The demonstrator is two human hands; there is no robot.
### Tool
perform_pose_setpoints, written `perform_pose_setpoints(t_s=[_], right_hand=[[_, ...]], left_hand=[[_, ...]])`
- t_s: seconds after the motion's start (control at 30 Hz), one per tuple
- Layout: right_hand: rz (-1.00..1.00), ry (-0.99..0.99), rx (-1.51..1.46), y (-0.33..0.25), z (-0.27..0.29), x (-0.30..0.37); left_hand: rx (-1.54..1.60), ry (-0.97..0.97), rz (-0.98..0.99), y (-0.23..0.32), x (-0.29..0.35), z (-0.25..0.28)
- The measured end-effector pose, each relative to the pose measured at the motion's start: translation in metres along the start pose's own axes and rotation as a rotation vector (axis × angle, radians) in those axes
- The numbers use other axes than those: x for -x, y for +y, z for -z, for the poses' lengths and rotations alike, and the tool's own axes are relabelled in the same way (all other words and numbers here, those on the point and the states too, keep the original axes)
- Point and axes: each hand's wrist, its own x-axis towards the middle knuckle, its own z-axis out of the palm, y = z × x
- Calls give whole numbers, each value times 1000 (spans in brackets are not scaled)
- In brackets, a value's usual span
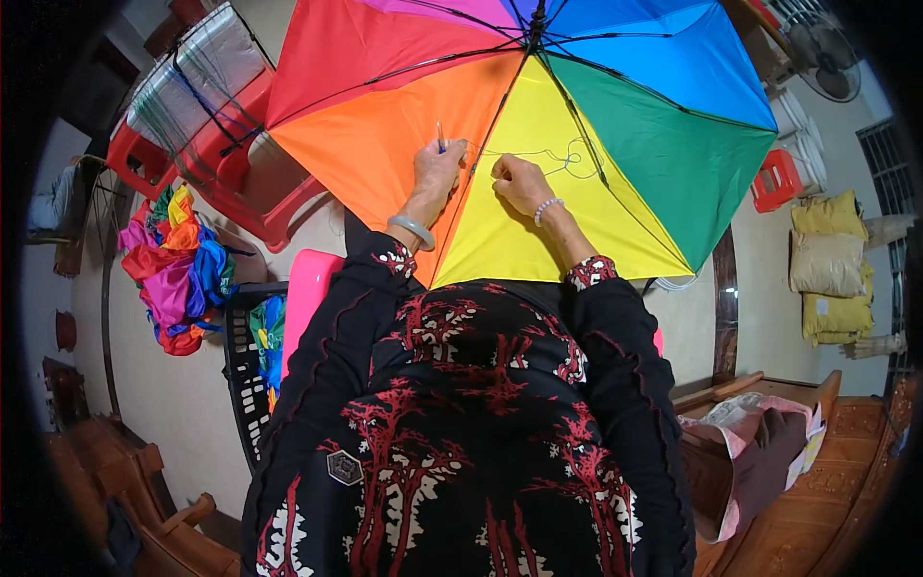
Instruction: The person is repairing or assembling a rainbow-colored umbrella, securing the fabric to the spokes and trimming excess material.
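An opened rainbow umbrella point(336, 135) lies across my lap with its black ribs and shaft point(536, 27) facing up. Over the orange panel, my left hand point(438, 173) is closed by a rib, and a small slim blue-and-clear tool point(441, 137) sticks up from its fingers. My right hand point(522, 185) is closed in a pinch above the yellow panel point(553, 231); what its fingertips hold is too small to make out. Dark thread point(577, 159) loops loosely on the yellow cloth beside it and runs toward the rib between my hands.
To the left, a red plastic stool point(279, 207) bears a white box hung with threads. A heap of folded umbrellas point(173, 279) and a black crate point(245, 385) sit nearby. On the right are yellow sacks point(829, 269), a red stool point(775, 181) and a wooden bench point(817, 500).
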Motion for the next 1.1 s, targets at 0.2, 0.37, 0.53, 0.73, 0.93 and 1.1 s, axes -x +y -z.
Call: perform_pose_setpoints(t_s=[0.2, 0.37, 0.53, 0.73, 0.93, 1.1], right_hand=[[-18, 41, -166, -18, -11, -3], [32, 81, -124, -21, -24, -12], [107, 108, -176, -20, -33, -14], [-329, -76, -698, -30, -26, -15], [-501, -9, -1073, -41, 4, -16], [-183, 242, -906, -72, 101, -29]], left_hand=[[-17, -11, 3, 1, -1, 0], [-20, -10, 0, -2, -3, 0], [-18, 0, -36, -4, -4, -1], [-66, 42, -117, -12, -9, -1], [-204, 2, -187, -15, -13, 0], [-385, 0, -211, -26, -24, 6]])
